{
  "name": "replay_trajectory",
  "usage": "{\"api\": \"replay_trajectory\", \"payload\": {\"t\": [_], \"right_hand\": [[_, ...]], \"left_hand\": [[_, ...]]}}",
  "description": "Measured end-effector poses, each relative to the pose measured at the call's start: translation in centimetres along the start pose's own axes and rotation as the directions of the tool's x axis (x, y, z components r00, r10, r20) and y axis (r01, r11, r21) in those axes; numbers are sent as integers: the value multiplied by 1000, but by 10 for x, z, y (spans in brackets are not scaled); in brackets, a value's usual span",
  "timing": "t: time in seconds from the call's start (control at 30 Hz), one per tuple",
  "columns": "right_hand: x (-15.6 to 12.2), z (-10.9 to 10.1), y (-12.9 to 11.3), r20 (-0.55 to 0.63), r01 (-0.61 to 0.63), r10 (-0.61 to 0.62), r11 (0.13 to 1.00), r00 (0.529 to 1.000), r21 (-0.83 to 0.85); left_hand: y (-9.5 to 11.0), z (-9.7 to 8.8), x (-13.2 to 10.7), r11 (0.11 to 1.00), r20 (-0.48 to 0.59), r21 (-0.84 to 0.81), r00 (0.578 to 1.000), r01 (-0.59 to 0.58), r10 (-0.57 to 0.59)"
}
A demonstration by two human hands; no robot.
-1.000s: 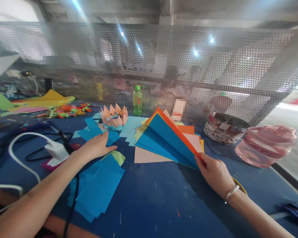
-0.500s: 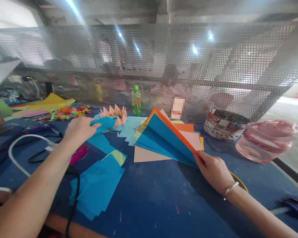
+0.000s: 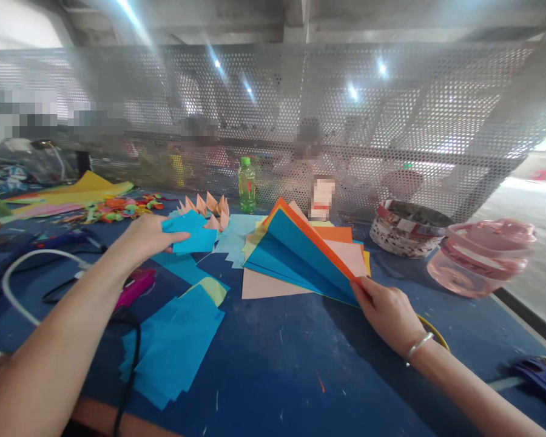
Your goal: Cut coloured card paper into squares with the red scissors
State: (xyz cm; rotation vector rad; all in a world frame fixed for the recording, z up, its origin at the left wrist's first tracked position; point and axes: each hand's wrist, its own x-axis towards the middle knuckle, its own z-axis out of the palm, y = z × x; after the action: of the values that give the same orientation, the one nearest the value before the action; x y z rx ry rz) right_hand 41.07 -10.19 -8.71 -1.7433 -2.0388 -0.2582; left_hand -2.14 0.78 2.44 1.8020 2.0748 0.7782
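Observation:
My left hand (image 3: 144, 238) is raised above the blue table (image 3: 273, 376) and pinches a small blue paper square (image 3: 188, 233). My right hand (image 3: 384, 309) grips the near corner of a fanned stack of coloured sheets (image 3: 300, 255), lifting blue and orange sheets off pink and yellow ones. A pile of blue paper squares (image 3: 173, 346) lies near my left forearm. More blue pieces (image 3: 186, 267) and a yellow-green scrap (image 3: 213, 288) lie just below the raised square. A folded pink paper crown (image 3: 209, 209) stands behind it.
A green bottle (image 3: 246, 185) stands by the perforated metal screen (image 3: 300, 109). A woven paper basket (image 3: 409, 227) and pink plastic container (image 3: 480, 258) sit at right. A magenta tool (image 3: 134, 286) with cables (image 3: 127, 340) lies left. Yellow sheets and colourful scraps (image 3: 104, 206) lie far left.
My left hand rose from the table with a blue paper square and now holds it in the air. My right hand has kept its grip on the fanned sheets.

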Motion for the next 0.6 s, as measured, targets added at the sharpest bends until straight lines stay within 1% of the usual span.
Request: {"api": "replay_trajectory", "payload": {"t": [0.13,0.2,0.27,0.33,0.4,0.47,0.53,0.6], "right_hand": [[0,0,-1,-33,17,-16,1000,999,23],[0,0,-2,-68,24,-20,998,997,54],[-1,-1,-3,-115,28,-19,997,993,77],[-3,-3,-4,-156,30,-16,996,988,81],[-4,-5,-3,-181,31,-19,997,983,66],[-4,-8,-2,-190,35,-28,999,981,35],[-4,-11,0,-187,36,-34,999,982,5],[-3,-13,2,-185,27,-27,1000,982,-6]], "left_hand": [[1,6,-1,975,-11,220,999,-40,44],[0,12,-3,958,21,278,997,-76,74],[-3,19,-6,946,83,301,991,-122,102],[-7,25,-9,941,174,292,977,-174,127],[-10,28,-12,943,277,253,950,-218,145],[-11,28,-16,951,354,201,923,-235,153],[-10,26,-19,963,379,147,912,-225,156],[-5,26,-21,977,362,83,919,-196,154]]}}
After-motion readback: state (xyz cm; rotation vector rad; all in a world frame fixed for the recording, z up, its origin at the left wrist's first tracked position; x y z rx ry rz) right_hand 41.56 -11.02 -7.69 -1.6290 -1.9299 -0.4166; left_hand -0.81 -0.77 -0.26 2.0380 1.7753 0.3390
